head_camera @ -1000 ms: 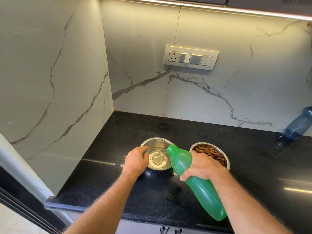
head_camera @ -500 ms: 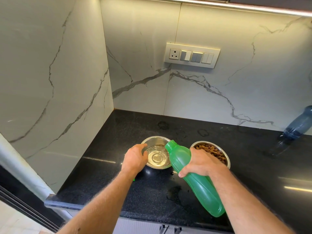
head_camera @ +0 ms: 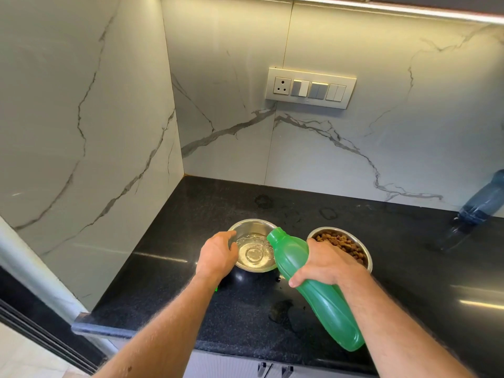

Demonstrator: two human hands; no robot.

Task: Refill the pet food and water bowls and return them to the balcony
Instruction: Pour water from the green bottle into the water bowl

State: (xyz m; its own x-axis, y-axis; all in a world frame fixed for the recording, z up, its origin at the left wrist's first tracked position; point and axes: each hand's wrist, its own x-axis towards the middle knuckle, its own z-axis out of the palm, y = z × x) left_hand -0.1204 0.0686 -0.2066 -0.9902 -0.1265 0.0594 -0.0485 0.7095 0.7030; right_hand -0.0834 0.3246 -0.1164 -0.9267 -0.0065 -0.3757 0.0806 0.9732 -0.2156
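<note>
Blue bottle (head_camera: 484, 203) cropped at right edge; food bowl (head_camera: 366, 257) partly behind right hand (head_camera: 324, 264).

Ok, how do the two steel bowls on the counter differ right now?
The left bowl holds clear water; the right bowl holds brown kibble. The left hand grips the left bowl's near rim, while nothing grips the right bowl, though the right hand hides part of it. The green bottle, in the right hand, tilts its mouth over the left bowl, not the right. Both are round, shiny steel, upright on the black counter.
</note>
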